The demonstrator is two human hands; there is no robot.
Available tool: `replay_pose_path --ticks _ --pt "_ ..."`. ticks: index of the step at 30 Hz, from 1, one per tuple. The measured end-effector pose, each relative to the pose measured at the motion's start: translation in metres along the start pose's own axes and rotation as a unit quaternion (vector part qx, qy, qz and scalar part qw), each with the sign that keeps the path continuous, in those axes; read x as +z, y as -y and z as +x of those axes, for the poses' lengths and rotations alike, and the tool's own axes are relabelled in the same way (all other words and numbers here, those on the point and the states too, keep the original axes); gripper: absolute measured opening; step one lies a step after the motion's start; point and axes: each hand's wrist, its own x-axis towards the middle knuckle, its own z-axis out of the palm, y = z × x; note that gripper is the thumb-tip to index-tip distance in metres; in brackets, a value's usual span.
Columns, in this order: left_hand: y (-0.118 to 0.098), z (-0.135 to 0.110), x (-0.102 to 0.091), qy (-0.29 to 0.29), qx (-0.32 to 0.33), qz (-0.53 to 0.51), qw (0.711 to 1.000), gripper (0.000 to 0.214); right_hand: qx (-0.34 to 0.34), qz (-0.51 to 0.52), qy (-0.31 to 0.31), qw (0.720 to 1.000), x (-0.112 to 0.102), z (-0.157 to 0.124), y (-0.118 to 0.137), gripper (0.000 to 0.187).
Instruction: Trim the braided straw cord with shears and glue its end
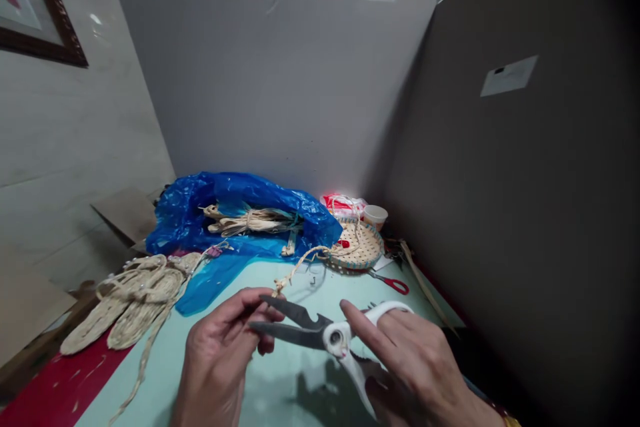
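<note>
My right hand [415,360] grips white-handled scissors [337,338], their dark blades apart and pointing left. The blade tips reach the fingers of my left hand [225,340], which pinches the knotted end of a braided straw cord [300,260]. From that knot the cord runs back and right to a round woven basket [363,247]. The upper blade lies just under the knot; whether it touches the straw I cannot tell.
Behind lies a blue plastic bag [185,207] with a bundle of dried straw [255,220]. Woven straw sandals [145,300] rest at the left. Red-handled scissors [393,283] and a pale cup [375,215] are at the right. Grey panels [300,93] stand behind and right.
</note>
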Motion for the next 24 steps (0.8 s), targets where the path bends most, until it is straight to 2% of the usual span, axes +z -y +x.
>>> replay_pose_path --ticks 9,13,19,24 --pt "0.0016 -0.0062 0.0009 0.011 0.023 -0.003 1.000 0.007 -0.010 -0.070 -0.055 0.996 -0.0038 0.0024 -0.0035 0.062" --pt "0.0025 -0.0057 -0.0005 0.005 0.022 -0.004 1.000 0.006 -0.002 -0.067 -0.051 0.996 -0.0031 -0.0004 -0.0037 0.068" --pt "0.0002 -0.0049 0.0007 -0.001 0.022 -0.002 1.000 0.007 0.011 -0.053 -0.052 0.997 -0.0029 -0.0021 -0.0045 0.068" --pt "-0.0003 -0.0064 0.0026 0.007 0.024 0.002 1.000 0.007 0.019 -0.038 -0.051 0.998 -0.0041 -0.0013 -0.0036 0.060"
